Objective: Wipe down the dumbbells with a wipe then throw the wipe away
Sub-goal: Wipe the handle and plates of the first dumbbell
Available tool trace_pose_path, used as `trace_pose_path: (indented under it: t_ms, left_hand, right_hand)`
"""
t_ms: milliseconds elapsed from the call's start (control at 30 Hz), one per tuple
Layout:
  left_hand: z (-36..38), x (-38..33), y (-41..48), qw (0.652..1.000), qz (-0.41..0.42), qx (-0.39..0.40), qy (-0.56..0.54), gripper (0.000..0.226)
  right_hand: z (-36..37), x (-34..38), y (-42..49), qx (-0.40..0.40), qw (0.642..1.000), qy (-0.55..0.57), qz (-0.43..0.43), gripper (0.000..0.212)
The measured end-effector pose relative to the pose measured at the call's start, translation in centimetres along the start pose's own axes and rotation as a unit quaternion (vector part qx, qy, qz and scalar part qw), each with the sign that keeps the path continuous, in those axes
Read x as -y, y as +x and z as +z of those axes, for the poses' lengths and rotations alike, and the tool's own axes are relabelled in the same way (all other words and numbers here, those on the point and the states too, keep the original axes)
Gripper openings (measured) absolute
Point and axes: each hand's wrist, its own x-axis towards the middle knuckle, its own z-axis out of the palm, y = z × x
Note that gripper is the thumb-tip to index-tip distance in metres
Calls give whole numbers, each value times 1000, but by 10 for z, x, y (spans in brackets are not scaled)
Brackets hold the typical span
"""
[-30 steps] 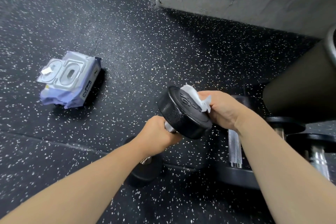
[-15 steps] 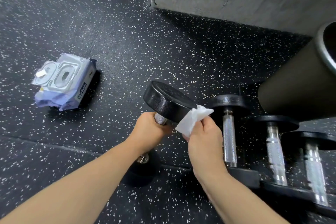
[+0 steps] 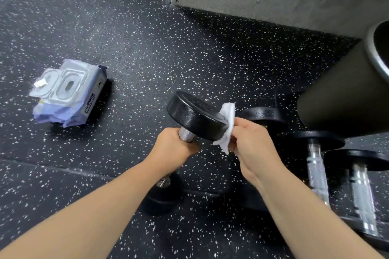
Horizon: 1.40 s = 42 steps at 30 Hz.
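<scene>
The left hand (image 3: 174,145) grips a dumbbell (image 3: 196,118) by its handle while the right hand (image 3: 252,145) presses a white wipe (image 3: 228,124) against its far head.

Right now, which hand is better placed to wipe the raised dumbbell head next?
Right. The right hand pinches the wipe against the upper head of the dumbbell. The left hand grips the handle, holding the dumbbell tilted up, so it is occupied.

Only my arms show. My left forearm (image 3: 94,223) lies at the near left and my right forearm (image 3: 311,216) at the near right. Both are bare as far as can be seen. My left hand (image 3: 172,146) and right hand (image 3: 252,143) are bare too, with smooth wrists and low knuckle ridges.
</scene>
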Motion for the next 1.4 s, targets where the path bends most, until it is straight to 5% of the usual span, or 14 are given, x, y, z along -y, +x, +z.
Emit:
trace_pose_path:
  t_ms: [200, 367, 567, 767, 900, 1133, 1300, 1400]
  left_hand:
    - [-4, 2, 2, 999, 10, -40, 1, 31]
    - [-5, 4, 3, 998, -3, -43, -38, 32]
    - [-3, 6, 1, 998, -5, -40, -42, 54]
    - [-6, 6, 2, 998, -18, -17, -66, 38]
    - [-8, 3, -2, 998, -1, -40, -45, 52]
    - [-8, 1, -6, 997, 15, -63, -44, 40]
    - [-8, 6, -2, 998, 9, -33, -56, 44]
    - [-8, 5, -1, 997, -2, -16, -70, 33]
  right_hand:
    - [12, 4, -26, -42, 984, -113, -132, 16]
    - [18, 4, -42, -73, 958, -183, -206, 22]
    - [15, -4, 26, -25, 993, -85, -73, 18]
    - [18, 1, 51, 122, 992, 21, -12, 44]
    - [25, -6, 25, 22, 997, -12, -77, 35]
    - [38, -18, -31, -104, 963, -132, -210, 23]
    - [28, -4, 15, 27, 997, 35, -59, 32]
    - [20, -4, 32, 109, 993, 34, -8, 37]
